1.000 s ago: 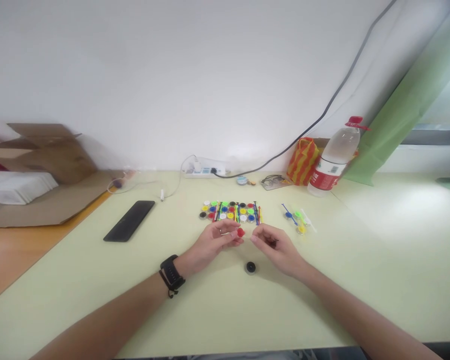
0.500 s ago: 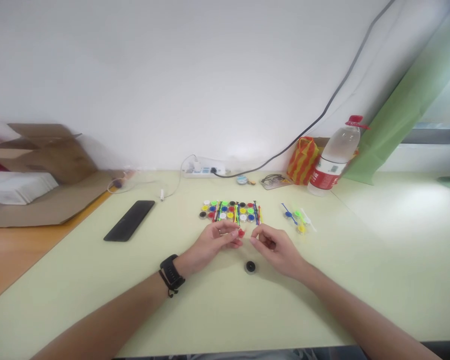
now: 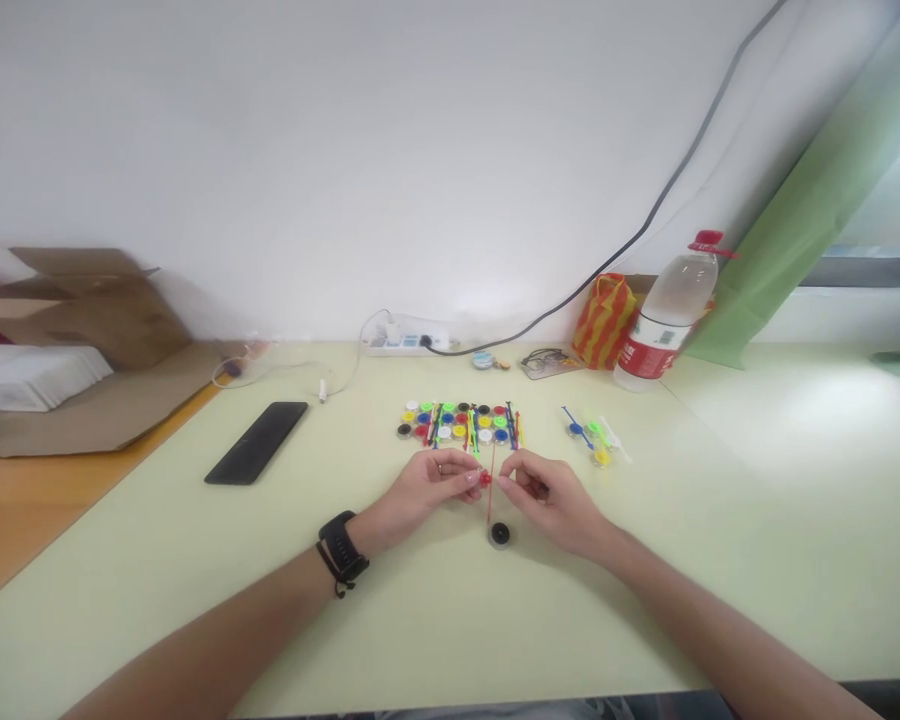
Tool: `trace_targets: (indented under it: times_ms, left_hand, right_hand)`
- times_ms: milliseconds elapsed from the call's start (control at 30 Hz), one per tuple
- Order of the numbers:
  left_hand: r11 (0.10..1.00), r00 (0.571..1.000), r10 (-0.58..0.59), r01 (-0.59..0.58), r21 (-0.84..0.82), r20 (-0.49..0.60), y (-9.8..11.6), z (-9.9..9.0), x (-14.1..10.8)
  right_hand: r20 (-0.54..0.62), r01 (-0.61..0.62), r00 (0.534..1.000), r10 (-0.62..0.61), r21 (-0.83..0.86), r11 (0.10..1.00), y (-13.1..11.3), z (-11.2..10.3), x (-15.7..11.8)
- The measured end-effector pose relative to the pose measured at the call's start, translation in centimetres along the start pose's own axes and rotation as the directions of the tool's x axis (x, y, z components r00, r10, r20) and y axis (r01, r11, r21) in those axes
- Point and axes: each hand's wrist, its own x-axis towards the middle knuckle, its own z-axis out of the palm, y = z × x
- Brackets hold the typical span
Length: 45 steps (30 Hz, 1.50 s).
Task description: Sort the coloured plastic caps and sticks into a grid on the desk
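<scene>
My left hand is closed, its thumb and fingers pinching a small red round plastic piece above the table. Upright across the view beside that piece runs a thin red arrow-like stick, seemingly attached to it. Curled in a pinch, my right hand has its fingertips just right of the stick; whether they touch it or hold something small, I cannot tell. Below the hands, a black-topped round disc lies on the table. Rows of coloured discs with coloured arrow sticks between them lie behind my hands.
Blue, green and yellow discs with sticks lie to the right. A black phone-like slab is at left, near a cardboard box. At the back are a power strip, a striped bag and a large bottle.
The red stick now shows clearly, standing lengthwise between my hands; before, it was hardly visible. The red piece sits slightly lower, and both hands have barely moved.
</scene>
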Motion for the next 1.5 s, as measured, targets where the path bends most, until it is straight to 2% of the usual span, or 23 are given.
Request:
trace_targets:
  times_ms: [400,667,800,900,967,1067,1167,1233,1300,1400,1500]
  left_hand:
    - [0.999,1.000,0.018,-0.019,-0.026,-0.024,-0.1,0.1,0.1]
    - [0.999,0.998,0.017,-0.015,-0.029,0.061,-0.2,0.2,-0.3]
    - [0.999,0.996,0.040,-0.041,0.012,0.082,-0.2,0.3,-0.3]
    - [0.990,0.993,0.079,-0.088,0.112,0.085,0.0,0.7,-0.6]
    - [0.949,0.987,0.127,-0.151,0.277,0.102,0.2,1.2,-1.0]
    - [0.798,0.959,0.195,-0.278,0.535,0.207,0.1,1.8,-1.8]
    - [0.697,0.918,0.227,-0.386,0.604,0.325,-0.3,1.9,-2.0]
    - [0.687,0.917,0.225,-0.389,0.615,0.329,-0.6,1.8,-1.9]
    - [0.695,0.925,0.221,-0.372,0.615,0.310,-0.7,1.6,-1.7]
    - [0.710,0.925,0.230,-0.372,0.598,0.303,-0.7,1.5,-1.6]
    - [0.740,0.931,0.243,-0.359,0.569,0.272,-0.4,1.6,-1.7]
  right_hand:
    - [0.038,0.006,0.999,-0.005,-0.023,1.000,-0.1,0.1,0.0]
    - [0.086,-0.007,0.996,0.015,-0.089,0.996,0.0,0.3,-0.2]
    - [0.137,-0.009,0.990,0.018,-0.069,0.998,-0.4,0.4,-0.2]
    - [0.110,0.011,0.994,0.001,-0.107,0.994,-0.5,-0.9,0.2]
    - [0.007,0.006,1.000,-0.004,-0.228,0.974,-0.3,-3.1,0.9]
    - [-0.182,-0.066,0.983,-0.038,-0.534,0.843,0.1,-7.4,2.5]
    - [-0.267,-0.211,0.964,-0.006,-0.775,0.596,1.2,-10.2,4.3]
    - [-0.212,-0.224,0.974,0.080,-0.858,0.462,2.4,-10.2,5.2]
    - [-0.012,-0.103,0.968,0.249,-0.929,0.357,3.7,-9.1,5.6]
    - [0.060,-0.050,0.950,0.306,-0.939,0.339,5.2,-7.2,5.6]
    - [0.048,-0.056,0.949,0.311,-0.947,0.317,5.8,-6.6,5.3]
